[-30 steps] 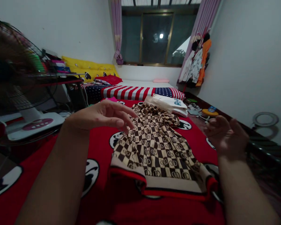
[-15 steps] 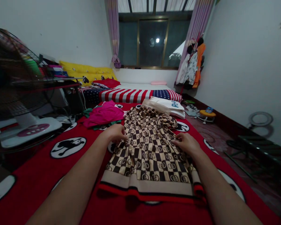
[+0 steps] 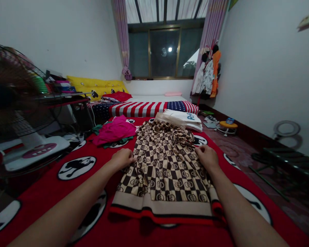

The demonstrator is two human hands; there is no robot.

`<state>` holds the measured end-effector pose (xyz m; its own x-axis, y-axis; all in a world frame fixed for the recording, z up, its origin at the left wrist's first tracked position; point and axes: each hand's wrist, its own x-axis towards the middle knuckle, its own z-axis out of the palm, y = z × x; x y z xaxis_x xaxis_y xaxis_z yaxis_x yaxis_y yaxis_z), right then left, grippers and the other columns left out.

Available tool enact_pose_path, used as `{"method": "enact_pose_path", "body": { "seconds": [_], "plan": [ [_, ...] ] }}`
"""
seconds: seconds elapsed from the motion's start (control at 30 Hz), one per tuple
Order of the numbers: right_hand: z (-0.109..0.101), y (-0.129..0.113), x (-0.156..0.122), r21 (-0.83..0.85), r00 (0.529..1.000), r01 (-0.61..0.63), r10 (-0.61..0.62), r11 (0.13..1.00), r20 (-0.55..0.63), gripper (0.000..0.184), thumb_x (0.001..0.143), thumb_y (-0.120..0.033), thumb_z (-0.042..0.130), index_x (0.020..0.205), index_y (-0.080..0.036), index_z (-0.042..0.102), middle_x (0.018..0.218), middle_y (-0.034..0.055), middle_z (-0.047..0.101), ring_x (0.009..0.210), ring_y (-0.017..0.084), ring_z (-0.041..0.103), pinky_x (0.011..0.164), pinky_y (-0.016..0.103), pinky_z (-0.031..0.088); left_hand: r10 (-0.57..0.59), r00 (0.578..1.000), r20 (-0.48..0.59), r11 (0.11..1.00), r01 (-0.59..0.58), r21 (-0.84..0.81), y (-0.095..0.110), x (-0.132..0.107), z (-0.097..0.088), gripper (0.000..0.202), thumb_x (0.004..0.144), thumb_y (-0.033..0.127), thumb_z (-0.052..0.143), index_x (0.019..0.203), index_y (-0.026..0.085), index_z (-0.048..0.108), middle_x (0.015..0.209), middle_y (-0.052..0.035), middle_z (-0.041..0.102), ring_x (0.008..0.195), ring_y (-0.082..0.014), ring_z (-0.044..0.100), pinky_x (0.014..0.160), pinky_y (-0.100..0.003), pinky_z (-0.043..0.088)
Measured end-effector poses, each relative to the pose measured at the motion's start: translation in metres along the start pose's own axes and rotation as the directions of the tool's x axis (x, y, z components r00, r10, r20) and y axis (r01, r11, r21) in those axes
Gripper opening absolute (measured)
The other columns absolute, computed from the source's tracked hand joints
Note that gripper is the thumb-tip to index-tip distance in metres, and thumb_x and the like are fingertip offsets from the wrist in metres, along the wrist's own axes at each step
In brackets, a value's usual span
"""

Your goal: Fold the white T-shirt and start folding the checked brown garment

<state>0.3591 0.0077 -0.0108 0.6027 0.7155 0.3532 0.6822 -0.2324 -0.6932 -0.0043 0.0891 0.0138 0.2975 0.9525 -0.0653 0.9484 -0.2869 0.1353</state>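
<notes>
A brown-and-beige checkered garment with a beige, black and red hem lies spread before me, the hem toward me and its far end bunched up. I cannot tell what kind of garment it is. At its left edge, my left hand is closed, thumb and fingers pinching the cloth. My right hand pinches the opposite edge, fingers curled in. Under everything is a red blanket with white round patches.
Beyond the garment lie a pink cloth on the left and folded white clothes on the right. A fan stands far left. On the right are a low stool and a dark green slatted bench. Another bed is behind.
My left hand has shifted slightly left and toward me along the garment's edge. My right hand has moved a little outward. The garment's left side looks slightly straighter.
</notes>
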Motion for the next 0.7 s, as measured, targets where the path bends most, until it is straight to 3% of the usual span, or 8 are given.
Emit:
{"method": "enact_pose_path", "body": {
  "seconds": [0.1, 0.23, 0.37, 0.43, 0.53, 0.6, 0.7],
  "plan": [
    [-0.004, 0.005, 0.006, 0.203, 0.99, -0.047, 0.072, 0.978, -0.118, 0.026, 0.07, -0.039, 0.053, 0.069, -0.016, 0.065, 0.073, 0.0097, 0.068, 0.074, 0.023, 0.062, 0.066, 0.031, 0.044, 0.061, 0.997, -0.048, 0.993, -0.066, -0.097, -0.017, -0.003, -0.002, 0.034, 0.078, 0.049, 0.054, 0.062, 0.019, 0.056, 0.069, -0.0048, 0.065, 0.07, -0.0203, 0.062, 0.058, -0.025, 0.037],
    [-0.025, 0.018, 0.015, 0.34, 0.968, -0.114, 0.181, 0.933, -0.173, 0.033, 0.067, -0.042, 0.052, 0.075, -0.014, 0.065, 0.073, 0.0102, 0.069, 0.067, 0.021, 0.061, 0.06, 0.03, 0.047, 0.038, 0.996, -0.077, 0.905, -0.067, -0.42, -0.045, -0.021, -0.026, 0.049, 0.068, 0.067, 0.055, 0.057, 0.02, 0.048, 0.047, 0.0019, 0.048, 0.046, -0.0142, 0.047, 0.045, -0.024, 0.03],
    [-0.062, 0.028, 0.012, 0.572, 0.947, -0.188, 0.301, 0.798, -0.109, 0.031, 0.056, -0.04, 0.067, 0.075, -0.016, 0.066, 0.068, 0.0046, 0.067, 0.057, 0.017, 0.058, 0.051, 0.027, 0.047, -0.002, 1.0, -0.009, 0.826, -0.004, -0.563, -0.066, -0.055, -0.06, 0.052, 0.06, 0.069, 0.063, 0.056, 0.019, 0.048, 0.039, 0.0055, 0.04, 0.038, -0.0098, 0.037, 0.042, -0.021, 0.025],
    [-0.084, 0.033, 0.005, 0.577, 0.945, -0.233, 0.322, 0.783, -0.055, 0.031, 0.052, -0.037, 0.072, 0.075, -0.017, 0.066, 0.066, 0.0041, 0.066, 0.053, 0.016, 0.057, 0.047, 0.026, 0.046, 0.001, 0.999, 0.046, 0.815, 0.026, -0.579, -0.073, -0.072, -0.071, 0.048, 0.062, 0.064, 0.065, 0.056, 0.019, 0.049, 0.038, 0.0058, 0.041, 0.038, -0.0089, 0.035, 0.042, -0.02, 0.025],
    [-0.113, 0.047, -0.01, 0.456, 0.935, -0.347, 0.339, 0.82, 0.103, 0.032, 0.053, -0.037, 0.076, 0.077, -0.018, 0.067, 0.066, 0.0051, 0.067, 0.052, 0.017, 0.058, 0.044, 0.026, 0.045, 0.026, 0.984, 0.174, 0.807, 0.082, -0.584, -0.083, -0.092, -0.073, 0.043, 0.064, 0.058, 0.067, 0.056, 0.019, 0.051, 0.041, 0.005, 0.044, 0.039, -0.0086, 0.035, 0.04, -0.019, 0.024],
    [-0.127, 0.061, -0.02, 0.331, 0.905, -0.387, 0.286, 0.861, 0.315, 0.034, 0.053, -0.043, 0.079, 0.075, -0.019, 0.068, 0.067, 0.0059, 0.068, 0.056, 0.019, 0.06, 0.046, 0.027, 0.047, 0.053, 0.963, 0.265, 0.832, 0.105, -0.545, -0.09, -0.1, -0.065, 0.039, 0.062, 0.054, 0.07, 0.055, 0.019, 0.054, 0.046, 0.003, 0.049, 0.041, -0.0098, 0.038, 0.039, -0.02, 0.025],
    [-0.138, 0.081, -0.026, 0.124, 0.763, -0.285, 0.147, 0.951, 0.63, 0.038, 0.055, -0.053, 0.078, 0.065, -0.017, 0.069, 0.063, 0.0066, 0.067, 0.056, 0.019, 0.06, 0.047, 0.026, 0.046, 0.107, 0.93, 0.351, 0.913, 0.048, -0.405, -0.096, -0.102, -0.055, 0.027, 0.061, 0.044, 0.073, 0.056, 0.019, 0.062, 0.056, -0.0008, 0.058, 0.048, -0.0135, 0.047, 0.041, -0.021, 0.029]
  ]
}}
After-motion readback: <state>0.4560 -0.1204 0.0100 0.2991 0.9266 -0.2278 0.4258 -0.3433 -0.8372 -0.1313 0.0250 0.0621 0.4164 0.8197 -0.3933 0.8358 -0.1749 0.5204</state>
